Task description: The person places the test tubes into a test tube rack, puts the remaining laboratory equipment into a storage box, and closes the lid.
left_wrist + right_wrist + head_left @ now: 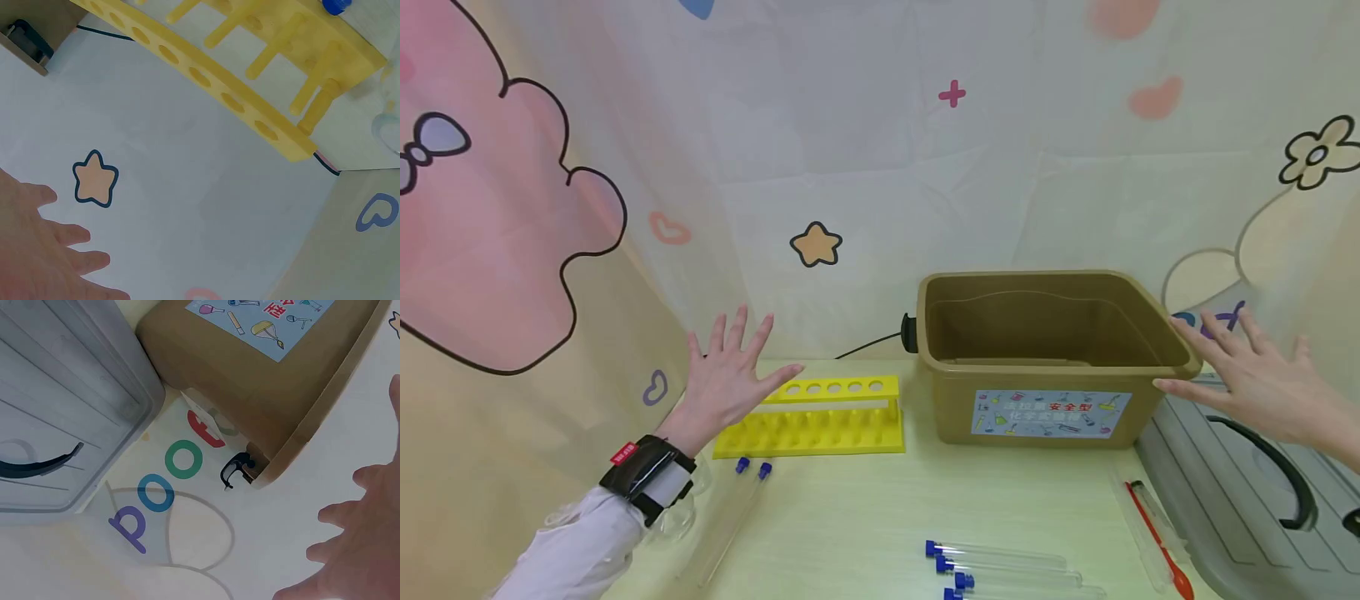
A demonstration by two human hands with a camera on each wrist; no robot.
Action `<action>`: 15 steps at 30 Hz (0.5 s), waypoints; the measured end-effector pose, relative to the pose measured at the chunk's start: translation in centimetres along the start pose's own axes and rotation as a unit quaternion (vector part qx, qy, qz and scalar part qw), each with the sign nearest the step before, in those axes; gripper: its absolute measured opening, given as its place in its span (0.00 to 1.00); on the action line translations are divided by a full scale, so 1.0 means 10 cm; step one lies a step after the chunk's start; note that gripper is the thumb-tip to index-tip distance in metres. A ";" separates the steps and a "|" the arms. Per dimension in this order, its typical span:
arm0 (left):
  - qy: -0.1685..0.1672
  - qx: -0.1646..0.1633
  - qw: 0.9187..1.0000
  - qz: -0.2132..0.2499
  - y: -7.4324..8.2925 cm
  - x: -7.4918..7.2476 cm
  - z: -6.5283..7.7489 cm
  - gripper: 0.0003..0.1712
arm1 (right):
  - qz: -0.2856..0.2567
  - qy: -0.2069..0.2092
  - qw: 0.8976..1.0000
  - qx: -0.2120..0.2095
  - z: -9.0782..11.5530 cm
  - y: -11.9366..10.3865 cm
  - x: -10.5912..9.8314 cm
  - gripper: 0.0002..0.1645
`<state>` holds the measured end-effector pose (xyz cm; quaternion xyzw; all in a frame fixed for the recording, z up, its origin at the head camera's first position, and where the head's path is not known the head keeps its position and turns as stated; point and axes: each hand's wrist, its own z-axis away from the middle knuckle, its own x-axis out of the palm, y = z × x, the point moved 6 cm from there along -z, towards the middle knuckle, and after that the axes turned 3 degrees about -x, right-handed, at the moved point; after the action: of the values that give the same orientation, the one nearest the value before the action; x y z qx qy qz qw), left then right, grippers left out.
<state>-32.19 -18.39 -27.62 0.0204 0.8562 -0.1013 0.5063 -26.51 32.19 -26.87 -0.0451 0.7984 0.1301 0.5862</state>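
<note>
Nothing Is Gripped Now

On the counter (842, 500), the brown bin (953, 408) stands between the grey ridged case (1240, 492) and the yellow rack (808, 432). Your left hand (722, 387) is near the rack, your right hand (1266, 390) near the bin's rim; both are empty, with fingers spread. The capped tubes (1003, 556) lie outside the rack; I judge nothing finished, all left to do.

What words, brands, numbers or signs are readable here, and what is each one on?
"安全型": red characters on the blue label of the brown plastic box; its white characters are too blurred to read.
"ood": coloured letters on the wall cloth; a red letter before them is partly hidden.
"+": a pink cross on that cloth.
Red tag on the black wrist strap: marks too small to read.
</note>
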 end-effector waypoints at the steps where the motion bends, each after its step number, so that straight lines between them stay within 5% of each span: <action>1: 0.001 -0.001 1.000 0.001 0.00 0.01 0.01 0.42 | 0.000 0.000 1.000 -0.001 0.00 -0.01 0.00 0.47; 8: -0.018 0.000 0.999 0.031 0.04 0.19 0.08 0.43 | -0.057 0.047 0.995 -0.060 -0.07 -0.29 -0.13 0.43; 15: -0.070 -0.009 0.995 0.076 0.14 0.56 0.19 0.42 | -0.103 0.138 0.971 -0.166 -0.11 -0.88 -0.37 0.40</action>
<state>-33.09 -17.72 -33.55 0.0741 0.8155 -0.0560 0.5712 -24.40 23.10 -24.44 -0.2414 0.8296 0.1920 0.4654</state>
